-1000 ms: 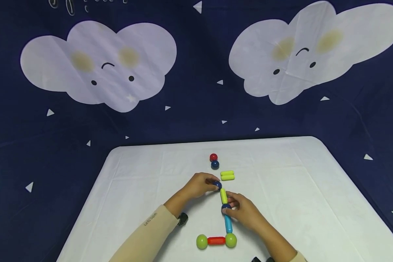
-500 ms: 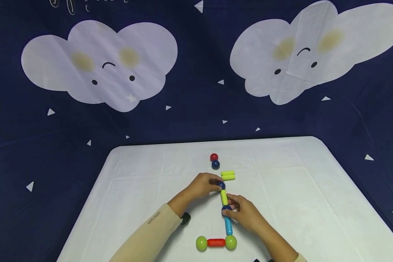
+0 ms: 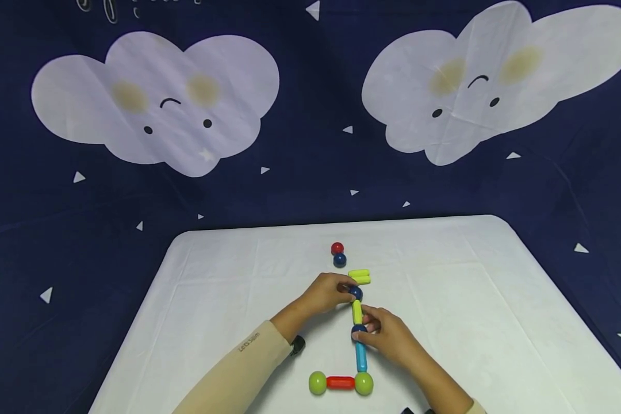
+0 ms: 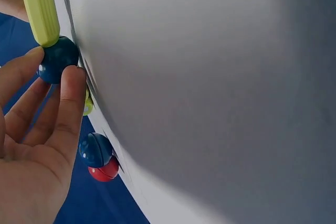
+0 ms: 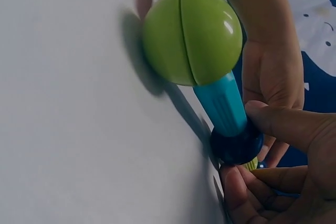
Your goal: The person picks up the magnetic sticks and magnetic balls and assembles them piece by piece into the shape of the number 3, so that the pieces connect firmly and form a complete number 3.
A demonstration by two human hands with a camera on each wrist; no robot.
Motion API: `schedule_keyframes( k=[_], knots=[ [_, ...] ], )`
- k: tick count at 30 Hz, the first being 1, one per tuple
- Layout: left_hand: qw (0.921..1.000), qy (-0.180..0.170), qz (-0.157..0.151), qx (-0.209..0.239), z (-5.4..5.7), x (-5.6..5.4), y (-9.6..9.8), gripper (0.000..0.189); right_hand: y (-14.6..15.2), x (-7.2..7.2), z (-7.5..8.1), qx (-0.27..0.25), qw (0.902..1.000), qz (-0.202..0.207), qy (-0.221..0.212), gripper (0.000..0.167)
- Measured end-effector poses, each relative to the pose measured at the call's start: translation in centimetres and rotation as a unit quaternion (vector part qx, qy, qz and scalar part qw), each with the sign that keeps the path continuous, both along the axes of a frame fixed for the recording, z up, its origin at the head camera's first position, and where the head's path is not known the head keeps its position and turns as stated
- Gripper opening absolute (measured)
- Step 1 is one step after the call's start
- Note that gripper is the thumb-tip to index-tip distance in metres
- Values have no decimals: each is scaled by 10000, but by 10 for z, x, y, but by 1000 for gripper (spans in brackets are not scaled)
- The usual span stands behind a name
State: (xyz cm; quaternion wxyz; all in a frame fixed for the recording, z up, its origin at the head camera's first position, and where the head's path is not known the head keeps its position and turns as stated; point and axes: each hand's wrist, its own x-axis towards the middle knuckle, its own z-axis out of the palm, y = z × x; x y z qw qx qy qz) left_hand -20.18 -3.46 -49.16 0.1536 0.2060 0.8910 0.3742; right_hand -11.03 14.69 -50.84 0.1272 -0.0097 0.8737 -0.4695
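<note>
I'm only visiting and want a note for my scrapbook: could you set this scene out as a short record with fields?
Left hand: pinches the far blue ball
Right hand: pinches the near blue ball
Between those balls: yellow rod, touching both
Rest of the shape: light-blue rod, green corner ball, red rod, green end ball
Separate pieces: two loose yellow rods side by side; red ball beside a third blue ball
Surface: white table
Background: dark blue cloth

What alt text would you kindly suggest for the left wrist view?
A left hand pinches a dark blue ball at the end of a yellow-green rod. Nearby on the white tabletop sit a second blue ball and a red ball.
</note>
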Motion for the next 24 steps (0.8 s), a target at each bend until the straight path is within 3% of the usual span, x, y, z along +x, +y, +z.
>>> schedule_keyframes(
  k=[8, 11, 24],
  knots=[
    [9995, -10, 134, 293, 2, -5, 0, 27, 4, -1, 2, 29, 10000, -22, -23, 69],
    [9989, 143, 208, 401, 4, -7, -1, 26, 5, -2, 2, 58, 10000, -28, -30, 68],
    [9988, 387, 285, -90, 1, -17, 1, 26, 11, -3, 3, 103, 9999, -108, -61, 65]
  ],
)
